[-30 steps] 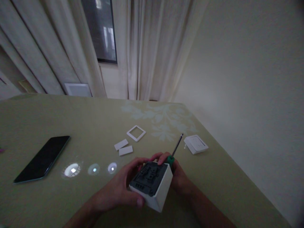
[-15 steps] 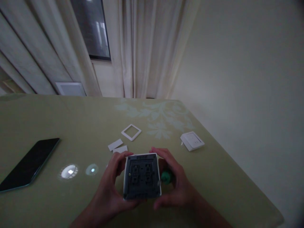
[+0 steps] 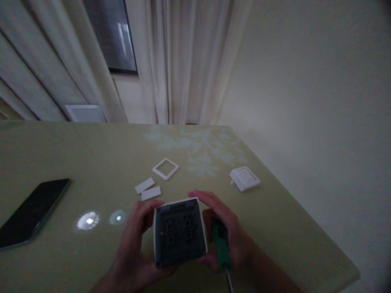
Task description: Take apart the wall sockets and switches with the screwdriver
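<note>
Both my hands hold a square wall-switch module (image 3: 179,232) just above the green table, its dark grey inner face with two mechanisms turned up toward me, white rim around it. My left hand (image 3: 134,248) grips its left edge, thumb on the front. My right hand (image 3: 227,234) wraps the right edge and also clasps a green-handled screwdriver (image 3: 220,247), whose metal shaft points down toward me at the lower edge of the view.
Beyond my hands on the table lie two small white rocker covers (image 3: 148,189), a white square frame (image 3: 165,168) and a complete white switch (image 3: 244,178) near the right edge. A black phone (image 3: 30,212) lies at the left. Curtains and a wall stand behind the table (image 3: 91,150).
The switch module has been turned from tilted to flat-on with its dark face toward me. The screwdriver has swung round, its shaft now pointing down toward me instead of away.
</note>
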`<state>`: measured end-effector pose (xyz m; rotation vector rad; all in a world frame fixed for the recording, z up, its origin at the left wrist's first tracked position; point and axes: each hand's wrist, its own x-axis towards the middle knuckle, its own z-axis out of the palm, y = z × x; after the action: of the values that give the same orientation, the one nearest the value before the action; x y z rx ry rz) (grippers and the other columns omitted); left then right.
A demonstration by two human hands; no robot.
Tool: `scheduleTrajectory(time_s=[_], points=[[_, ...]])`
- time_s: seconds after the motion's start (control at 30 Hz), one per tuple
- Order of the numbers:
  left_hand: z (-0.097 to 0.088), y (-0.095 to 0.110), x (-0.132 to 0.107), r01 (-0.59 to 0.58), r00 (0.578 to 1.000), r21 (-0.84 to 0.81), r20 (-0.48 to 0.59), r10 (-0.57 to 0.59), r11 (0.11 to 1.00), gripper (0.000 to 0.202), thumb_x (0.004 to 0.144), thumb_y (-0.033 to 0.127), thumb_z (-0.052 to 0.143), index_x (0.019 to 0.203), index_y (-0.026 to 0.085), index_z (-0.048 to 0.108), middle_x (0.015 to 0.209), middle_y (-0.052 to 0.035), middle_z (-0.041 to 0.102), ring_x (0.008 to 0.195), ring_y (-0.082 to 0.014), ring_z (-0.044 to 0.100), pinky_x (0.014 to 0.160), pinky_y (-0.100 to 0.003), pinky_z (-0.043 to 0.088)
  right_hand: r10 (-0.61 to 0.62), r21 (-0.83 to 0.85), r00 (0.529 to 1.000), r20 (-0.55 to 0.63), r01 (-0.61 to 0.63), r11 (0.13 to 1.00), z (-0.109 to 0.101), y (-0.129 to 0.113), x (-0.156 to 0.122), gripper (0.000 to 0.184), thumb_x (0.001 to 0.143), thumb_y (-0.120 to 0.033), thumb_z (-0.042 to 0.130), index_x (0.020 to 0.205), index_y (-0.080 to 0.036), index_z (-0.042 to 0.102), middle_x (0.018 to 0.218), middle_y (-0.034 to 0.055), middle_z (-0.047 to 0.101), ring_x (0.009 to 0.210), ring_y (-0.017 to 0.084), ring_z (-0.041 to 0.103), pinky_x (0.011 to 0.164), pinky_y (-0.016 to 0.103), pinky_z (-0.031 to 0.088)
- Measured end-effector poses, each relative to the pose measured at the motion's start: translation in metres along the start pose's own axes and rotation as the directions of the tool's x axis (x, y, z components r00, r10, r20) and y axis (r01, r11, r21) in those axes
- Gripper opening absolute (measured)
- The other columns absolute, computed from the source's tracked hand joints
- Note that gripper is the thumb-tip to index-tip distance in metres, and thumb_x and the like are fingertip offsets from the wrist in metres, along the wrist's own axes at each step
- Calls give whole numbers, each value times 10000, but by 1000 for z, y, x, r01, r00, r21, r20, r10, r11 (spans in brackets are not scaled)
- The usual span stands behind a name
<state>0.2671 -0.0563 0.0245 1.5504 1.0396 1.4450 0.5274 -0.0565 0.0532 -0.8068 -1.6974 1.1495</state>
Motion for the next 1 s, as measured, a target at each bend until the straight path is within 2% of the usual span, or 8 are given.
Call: scheduleTrajectory(time_s=[0.1, 0.17, 0.37, 0.5, 0.73, 0.9, 1.0], points=[[-1, -5, -1, -158, 985, 132, 90, 147, 979, 913, 633, 288, 1000, 1448, 336, 590, 1263, -66, 626, 1107, -323, 686, 875, -391, 654, -23, 19, 999, -38, 24, 1000, 5, 3, 1, 1047, 683, -563, 955, 1613, -361, 521, 1500, 141, 553, 568, 54, 404, 436, 237, 297], [-1, -6, -2, -187, 979, 170, 112, 169, 968, 922, 668, 318, 982, 1483, 335, 551, 1289, -77, 598, 1128, -325, 677, 876, -394, 660, 0, 13, 1000, -31, 0, 1000, 7, 3, 2, 1024, 696, -544, 941, 1612, -357, 520, 1464, 136, 561, 573, 57, 420, 428, 234, 305], [3, -4, -3, -156, 985, 217, 108, 135, 964, 941, 678, 347, 986, 1493, 344, 516, 1295, -81, 590, 1152, -340, 665, 855, -394, 663, 18, 23, 999, -47, -17, 1000, 7, 3, -1, 1010, 717, -547, 910, 1620, -333, 511, 1418, 153, 583, 578, 85, 483, 440, 263, 316], [6, -1, -3, -158, 983, 176, 117, 139, 972, 931, 696, 363, 986, 1496, 339, 511, 1258, -69, 585, 1105, -309, 674, 878, -387, 662, -1, 21, 999, -51, 2, 1000, 7, 6, -1, 1005, 727, -561, 918, 1616, -334, 508, 1423, 157, 584, 586, 96, 516, 464, 280, 331], [5, 4, 0, -129, 986, 200, 134, 103, 971, 897, 693, 340, 973, 1466, 340, 518, 1242, -62, 589, 1084, -295, 672, 867, -381, 636, 30, -10, 999, 10, -30, 999, 1, 4, -1, 1015, 731, -505, 923, 1630, -381, 468, 1463, 136, 551, 626, 104, 520, 478, 277, 368], [4, 5, 1, -131, 986, 281, 141, 94, 951, 878, 690, 326, 949, 1454, 314, 514, 1169, -52, 586, 968, -263, 637, 781, -363, 595, -21, -65, 1000, 15, 22, 998, -3, 4, 0, 1015, 759, -534, 921, 1645, -383, 449, 1521, 144, 524, 623, 94, 508, 491, 275, 390], [5, 4, 0, -166, 980, 315, 157, 121, 934, 879, 692, 319, 940, 1457, 299, 506, 1156, -62, 598, 951, -274, 627, 750, -375, 583, -50, -124, 998, 32, 54, 991, -5, 5, 1, 1047, 765, -499, 933, 1667, -380, 416, 1552, 156, 520, 677, 119, 564, 537, 282, 427]])
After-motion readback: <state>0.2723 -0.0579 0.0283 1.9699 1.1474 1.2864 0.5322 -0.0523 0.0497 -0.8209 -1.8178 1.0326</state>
